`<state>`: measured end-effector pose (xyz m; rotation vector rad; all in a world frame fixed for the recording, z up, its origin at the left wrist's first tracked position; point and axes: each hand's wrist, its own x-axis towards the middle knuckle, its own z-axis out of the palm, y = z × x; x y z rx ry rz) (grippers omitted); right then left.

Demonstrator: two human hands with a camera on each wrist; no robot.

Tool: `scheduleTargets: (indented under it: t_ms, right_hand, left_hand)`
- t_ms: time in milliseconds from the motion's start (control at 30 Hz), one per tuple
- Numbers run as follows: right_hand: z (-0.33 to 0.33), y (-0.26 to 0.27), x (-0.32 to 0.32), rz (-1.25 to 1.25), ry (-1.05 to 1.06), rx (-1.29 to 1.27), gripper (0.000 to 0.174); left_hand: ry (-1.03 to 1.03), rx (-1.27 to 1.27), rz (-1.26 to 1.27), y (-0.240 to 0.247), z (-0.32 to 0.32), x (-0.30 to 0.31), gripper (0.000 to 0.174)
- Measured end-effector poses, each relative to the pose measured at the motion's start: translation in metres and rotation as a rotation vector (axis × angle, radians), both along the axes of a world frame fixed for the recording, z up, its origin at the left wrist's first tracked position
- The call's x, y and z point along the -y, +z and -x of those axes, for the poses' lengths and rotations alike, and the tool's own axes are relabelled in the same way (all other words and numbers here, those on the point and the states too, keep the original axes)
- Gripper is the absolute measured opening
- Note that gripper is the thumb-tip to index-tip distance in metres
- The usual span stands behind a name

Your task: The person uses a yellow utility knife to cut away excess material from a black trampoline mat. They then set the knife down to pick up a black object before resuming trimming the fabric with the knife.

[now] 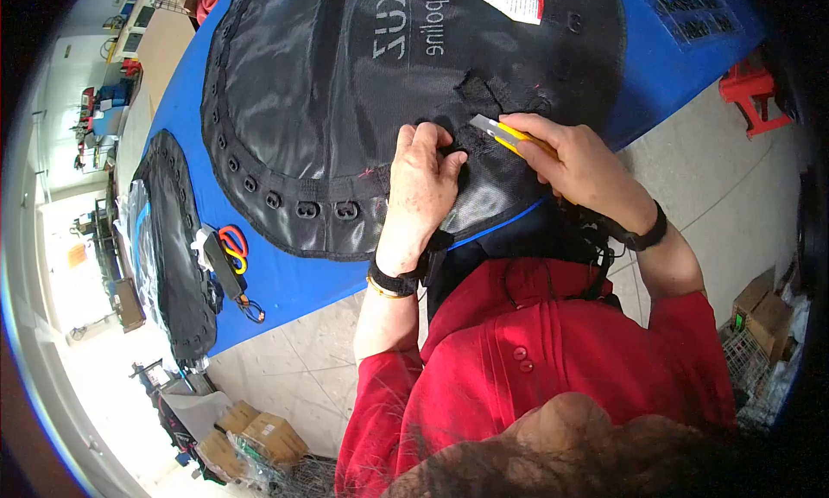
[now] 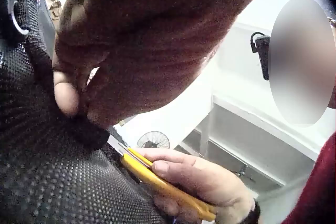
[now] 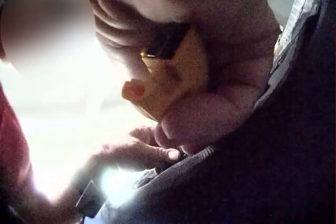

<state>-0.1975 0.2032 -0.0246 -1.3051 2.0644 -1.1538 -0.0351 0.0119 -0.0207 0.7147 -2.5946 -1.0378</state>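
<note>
A round black trampoline mat (image 1: 294,109) with white lettering and rings along its border lies in front of me. My left hand (image 1: 420,187) pinches a dark bunched bit of the mat near its close edge, thumb and fingertips together. In my right hand (image 1: 587,161) is a yellow utility knife (image 1: 509,137), its blade out and pointed toward the left fingers. From the left wrist view, the blade tip of the knife (image 2: 163,184) meets the black material right beside the pinching fingertips. Black webbing (image 1: 477,92) lies loose on the mat just beyond the blade.
The mat lies on a blue-covered table (image 1: 294,291). Toward the left are scissors (image 1: 231,247) with red and yellow handles and a second black mat (image 1: 168,239), partly in clear plastic. A red stool (image 1: 749,92) stands off to the right; cardboard boxes (image 1: 268,437) sit on the floor.
</note>
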Motion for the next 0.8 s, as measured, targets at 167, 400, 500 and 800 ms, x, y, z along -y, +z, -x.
scheduleTargets:
  t_ms: [167, 400, 500, 800]
  right_hand:
    - [0.002, 0.007, 0.002, -0.006, 0.024, -0.009, 0.034]
    - [0.006, 0.009, 0.001, -0.038, 0.063, 0.041, 0.036]
    - [0.005, 0.02, 0.003, -0.111, 0.044, 0.096, 0.035]
    - [0.015, 0.027, -0.006, -0.171, 0.164, -0.004, 0.036]
  left_hand:
    - [0.035, -0.007, 0.006, -0.003, 0.0, -0.001, 0.029]
    - [0.046, 0.003, 0.002, -0.005, 0.001, -0.001, 0.029]
    - [0.038, 0.0, 0.007, -0.005, 0.001, -0.001, 0.029]
    - [-0.008, -0.037, 0.029, -0.011, 0.0, 0.002, 0.027]
